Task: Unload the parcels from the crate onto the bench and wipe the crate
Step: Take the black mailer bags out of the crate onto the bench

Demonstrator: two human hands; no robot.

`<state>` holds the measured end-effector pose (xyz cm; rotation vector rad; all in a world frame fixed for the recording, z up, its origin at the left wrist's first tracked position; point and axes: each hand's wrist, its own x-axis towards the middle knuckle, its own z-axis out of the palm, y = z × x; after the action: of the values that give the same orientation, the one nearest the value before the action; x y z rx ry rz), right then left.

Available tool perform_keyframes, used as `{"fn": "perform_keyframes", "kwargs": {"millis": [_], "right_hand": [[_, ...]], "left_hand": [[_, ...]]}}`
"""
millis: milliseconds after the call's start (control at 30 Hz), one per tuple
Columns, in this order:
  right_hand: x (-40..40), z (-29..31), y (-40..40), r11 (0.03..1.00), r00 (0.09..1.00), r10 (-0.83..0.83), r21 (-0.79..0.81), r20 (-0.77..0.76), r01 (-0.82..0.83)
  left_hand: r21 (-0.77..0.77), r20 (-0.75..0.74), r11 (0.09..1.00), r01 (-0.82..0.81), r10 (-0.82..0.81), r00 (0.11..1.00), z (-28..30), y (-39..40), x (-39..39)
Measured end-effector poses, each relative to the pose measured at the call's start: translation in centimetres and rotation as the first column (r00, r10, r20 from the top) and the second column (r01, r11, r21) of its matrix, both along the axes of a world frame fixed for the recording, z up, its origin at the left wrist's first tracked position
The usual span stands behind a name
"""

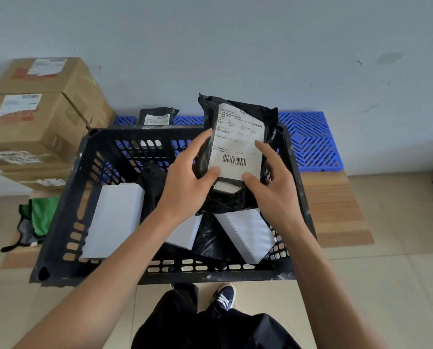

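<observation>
In the head view both bare forearms reach up from the bottom edge toward twelve o'clock, the left hand [185, 182] and right hand [270, 187] meeting over the black crate [67, 197] and holding a black parcel [238, 137] upright above its far half. The parcel's lower end is crumpled in shadow behind the palms, its label print is too small to read, and the forearms cover part of the white boxes [114, 220] in the crate. Each hand is half closed, thumb pressed on the label's lower edge and fingers curled round a side of the parcel; another parcel [157, 117] lies on the blue bench [311, 139] at twelve o'clock beyond the crate.
</observation>
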<state>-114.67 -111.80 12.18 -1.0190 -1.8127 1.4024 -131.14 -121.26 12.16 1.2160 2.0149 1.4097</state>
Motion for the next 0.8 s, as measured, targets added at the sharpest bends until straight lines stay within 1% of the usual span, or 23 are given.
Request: {"fn": "perform_keyframes", "kwargs": {"millis": [133, 267, 333, 433, 567, 700, 800], "right_hand": [[-0.8, 0.1, -0.4, 0.990, 0.998, 0.052, 0.127, 0.045, -0.057], [-1.5, 0.2, -0.3, 0.965, 0.980, 0.065, 0.237, 0.188, -0.109], [-2.0, 0.3, -0.3, 0.962, 0.971, 0.081, 0.239, 0.223, -0.135], [-2.7, 0.5, -0.2, 0.955, 0.967, 0.124, 0.236, 0.222, -0.177], [-4.1, 1.1, 0.3, 0.950, 0.966, 0.129, 0.250, 0.225, -0.185], [-6.5, 1.8, 1.3, 0.943, 0.950, 0.176, 0.234, 0.258, -0.238], [-8.8, 2.4, 2.1, 0.930, 0.945, 0.193, 0.258, 0.264, -0.262]], "left_hand": [[0.011, -0.037, 0.999, 0.046, -0.046, 0.998, 0.1, -0.6, -0.3], [-0.010, -0.097, 0.999, 0.038, -0.039, 0.995, 0.2, -1.0, -0.5], [-0.019, -0.120, 1.000, 0.021, -0.023, 0.993, 0.3, -1.1, -0.9], [-0.029, -0.127, 1.000, 0.005, -0.009, 0.992, 0.7, -1.2, -1.7], [-0.034, -0.117, 0.999, -0.020, 0.015, 0.993, 1.3, -1.2, -2.9], [-0.040, -0.133, 0.998, -0.039, 0.034, 0.991, 2.1, -0.8, -5.0], [-0.043, -0.146, 0.997, -0.057, 0.050, 0.988, 2.6, -0.2, -7.2]]}}
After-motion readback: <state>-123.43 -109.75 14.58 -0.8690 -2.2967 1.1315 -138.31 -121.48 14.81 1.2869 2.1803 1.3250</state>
